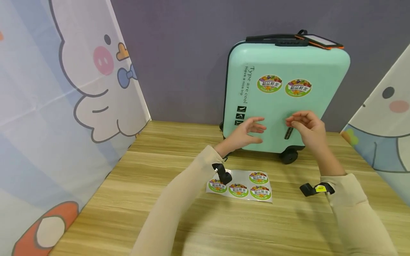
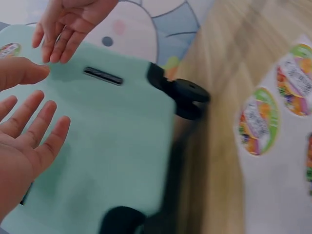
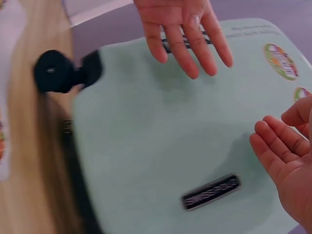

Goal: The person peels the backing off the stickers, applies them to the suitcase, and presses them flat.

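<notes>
A mint-green suitcase (image 1: 272, 117) stands upright on the wooden floor or tabletop, with two round fruit stickers, a left one (image 1: 269, 84) and a right one (image 1: 298, 88), on its upper front. My left hand (image 1: 241, 136) hovers by the lower left of the front, fingers spread and holding nothing. Near the dark nameplate (image 1: 288, 133), my right hand (image 1: 311, 129) has its fingers gently bent, palm turned inward. The right wrist view shows nothing between the right thumb and fingers (image 3: 280, 146). Whether either hand touches the shell is hard to tell.
On the wooden surface before the suitcase lies a sheet (image 1: 235, 175) with several round stickers. An orange-edged luggage tag (image 1: 321, 41) rests on the suitcase top. A black wheel (image 1: 289, 156) shows below. Cartoon-printed cloth (image 1: 29, 106) hangs on both sides.
</notes>
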Tool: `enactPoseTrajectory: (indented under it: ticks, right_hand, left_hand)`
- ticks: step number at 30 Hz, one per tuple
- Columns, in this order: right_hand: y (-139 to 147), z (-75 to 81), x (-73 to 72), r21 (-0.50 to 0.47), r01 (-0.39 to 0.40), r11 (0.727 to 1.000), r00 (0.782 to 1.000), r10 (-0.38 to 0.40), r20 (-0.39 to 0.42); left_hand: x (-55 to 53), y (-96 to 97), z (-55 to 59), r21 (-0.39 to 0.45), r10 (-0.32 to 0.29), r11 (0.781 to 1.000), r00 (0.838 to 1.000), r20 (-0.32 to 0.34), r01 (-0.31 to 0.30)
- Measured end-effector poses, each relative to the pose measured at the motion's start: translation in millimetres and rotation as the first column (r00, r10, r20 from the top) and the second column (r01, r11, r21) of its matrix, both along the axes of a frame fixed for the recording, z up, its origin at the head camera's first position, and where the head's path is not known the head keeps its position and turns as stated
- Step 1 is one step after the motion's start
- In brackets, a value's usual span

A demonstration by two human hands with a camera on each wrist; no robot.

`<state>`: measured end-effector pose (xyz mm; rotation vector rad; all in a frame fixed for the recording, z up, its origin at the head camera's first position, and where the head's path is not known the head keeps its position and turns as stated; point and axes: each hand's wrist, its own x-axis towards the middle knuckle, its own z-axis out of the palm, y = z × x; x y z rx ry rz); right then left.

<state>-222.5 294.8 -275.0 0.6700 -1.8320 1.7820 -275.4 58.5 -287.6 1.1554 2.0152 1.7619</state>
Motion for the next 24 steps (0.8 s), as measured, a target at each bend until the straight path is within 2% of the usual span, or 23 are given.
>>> enactPoseTrajectory:
  ticks: [3, 7, 10, 14, 19, 24]
  right_hand:
    - [-3.1, -10.1, 4.2, 0.040, -0.003, 0.999, 1.000, 0.002, 0.029]
    - [-8.2, -21.6, 6.8, 0.075, -0.015, 0.997, 0.998, 0.011, 0.059]
    - [-11.1, -30.2, 8.1, 0.142, -0.011, 0.990, 0.997, 0.001, 0.075]
    - [-13.7, -41.8, 10.0, 0.266, 0.017, 0.964, 0.996, -0.039, 0.077]
    - [-17.1, -54.2, 11.8, 0.354, 0.022, 0.935, 0.993, -0.061, 0.100]
    - [-19.5, -64.9, 15.3, 0.418, 0.010, 0.908, 0.980, -0.091, 0.175]
  left_hand:
    - [3.6, -0.6, -11.7, -0.055, -0.006, 0.998, 1.000, -0.008, 0.005]
    - [3.1, -1.9, -29.2, -0.118, -0.008, 0.993, 1.000, -0.029, 0.005]
    - [1.5, -3.5, -40.8, -0.145, -0.007, 0.989, 0.999, -0.034, 0.002]
    - [1.9, -5.8, -52.4, -0.187, -0.002, 0.982, 1.000, -0.031, -0.003]
    - [6.3, -7.2, -64.1, -0.285, 0.016, 0.958, 1.000, -0.027, -0.023]
    - [9.7, -6.3, -76.0, -0.372, 0.048, 0.928, 0.999, 0.022, -0.036]
